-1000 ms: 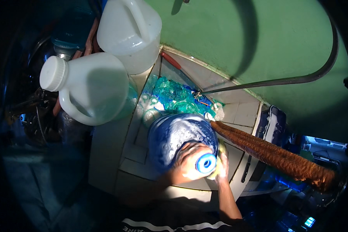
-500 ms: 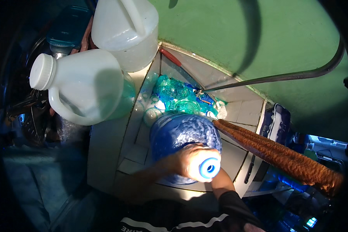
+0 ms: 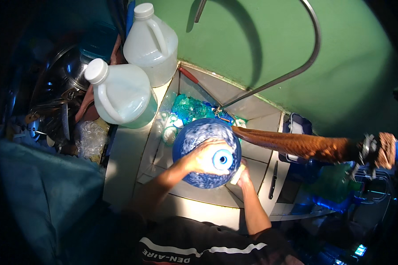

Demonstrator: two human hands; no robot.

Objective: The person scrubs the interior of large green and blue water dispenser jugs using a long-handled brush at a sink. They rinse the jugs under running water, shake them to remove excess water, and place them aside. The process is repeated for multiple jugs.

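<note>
A big round blue water jug (image 3: 194, 133), coated with white suds, stands in the tiled sink (image 3: 188, 193). Its pale neck and blue-ringed mouth (image 3: 223, 159) point up toward me. My left hand (image 3: 206, 155) is closed around the top of the jug by the neck. At the jug's right side, my right hand (image 3: 244, 176) grips a pale yellow piece that looks like a sponge (image 3: 237, 175), held against or close to the wall of the jug. Behind the jug lies a green and blue net-like bundle (image 3: 191, 107) in clear plastic.
Two white plastic gallon jugs (image 3: 127, 90) stand on the left ledge. Dishes and a pan (image 3: 68, 66) crowd the far left. A brown cloth-wrapped pipe (image 3: 296, 143) crosses from the right. A black-handled knife (image 3: 273, 180) lies on the right ledge; a bent metal pipe (image 3: 292, 73) arches behind.
The whole view has shifted, so the jug now appears from more directly above. My right hand has come out from behind the jug, showing the pale piece. My left hand stays on the neck.
</note>
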